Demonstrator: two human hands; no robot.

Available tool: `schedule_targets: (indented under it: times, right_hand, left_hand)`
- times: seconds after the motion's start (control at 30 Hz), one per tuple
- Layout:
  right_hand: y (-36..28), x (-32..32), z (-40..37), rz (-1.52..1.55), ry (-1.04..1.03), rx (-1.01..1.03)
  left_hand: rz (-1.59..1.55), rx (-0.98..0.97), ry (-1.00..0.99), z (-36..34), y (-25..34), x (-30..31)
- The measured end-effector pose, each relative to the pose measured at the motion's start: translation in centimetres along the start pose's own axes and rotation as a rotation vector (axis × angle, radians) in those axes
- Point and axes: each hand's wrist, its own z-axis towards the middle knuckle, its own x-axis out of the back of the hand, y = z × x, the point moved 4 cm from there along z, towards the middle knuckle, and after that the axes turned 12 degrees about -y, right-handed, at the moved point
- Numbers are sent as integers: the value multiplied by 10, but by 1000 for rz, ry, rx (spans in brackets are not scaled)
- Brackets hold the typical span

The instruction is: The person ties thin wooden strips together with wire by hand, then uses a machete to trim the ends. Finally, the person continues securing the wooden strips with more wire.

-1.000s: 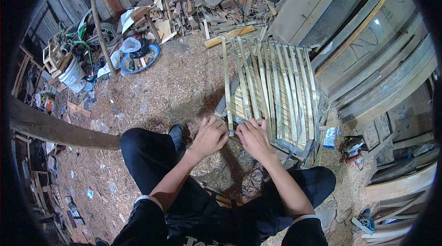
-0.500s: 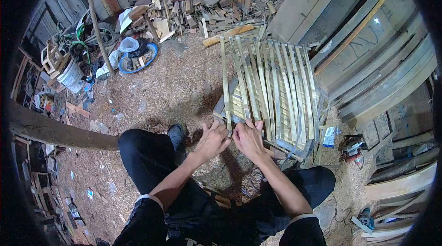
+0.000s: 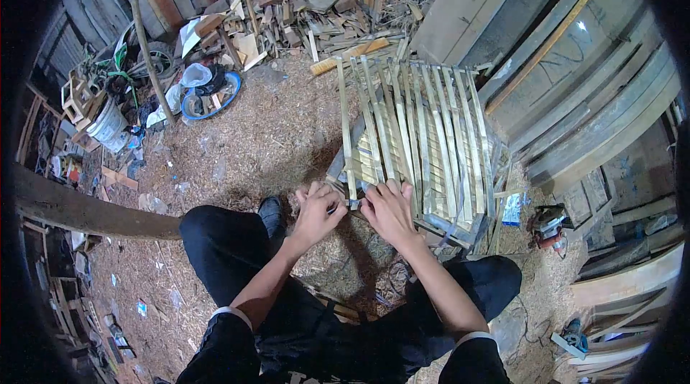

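Both my hands are at the near end of a stack of thin wooden strips (image 3: 402, 125). My left hand (image 3: 315, 211) is curled just left of the leftmost strip (image 3: 346, 118), its fingers closed around something I cannot make out. Close beside it, my right hand (image 3: 389, 210) bends its fingers over the near ends of the strips. A small dark and light piece (image 3: 353, 204) shows between the two hands. More short slats lie crosswise under the long strips.
Scrap wood (image 3: 323, 14) is piled at the back wall. A blue basin (image 3: 228, 102) and a white bucket (image 3: 110, 125) stand left. A beam (image 3: 93, 206) reaches towards my knee. Boards (image 3: 474, 7) lean at the right, near a power tool (image 3: 550, 226).
My left hand has moved slightly left, away from my right hand, and the gap between them has widened. The whole view has shifted a little.
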Motion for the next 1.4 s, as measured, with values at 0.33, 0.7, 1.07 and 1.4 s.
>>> schedule_targets:
  times: [0.33,0.7,1.07,1.4]
  right_hand:
    - [-1,-12,0,16,-19,38]
    - [24,-17,8,787,-8,-114]
    - [19,-26,11,1401,-40,-111]
    - [24,-51,8,992,-119,-148]
  left_hand:
    - [34,69,13,0,-4,-10]
    - [-337,-56,74,0,0,7]
    - [-1026,116,-10,10,-25,-19]
    - [-306,111,11,4,-18,-14]
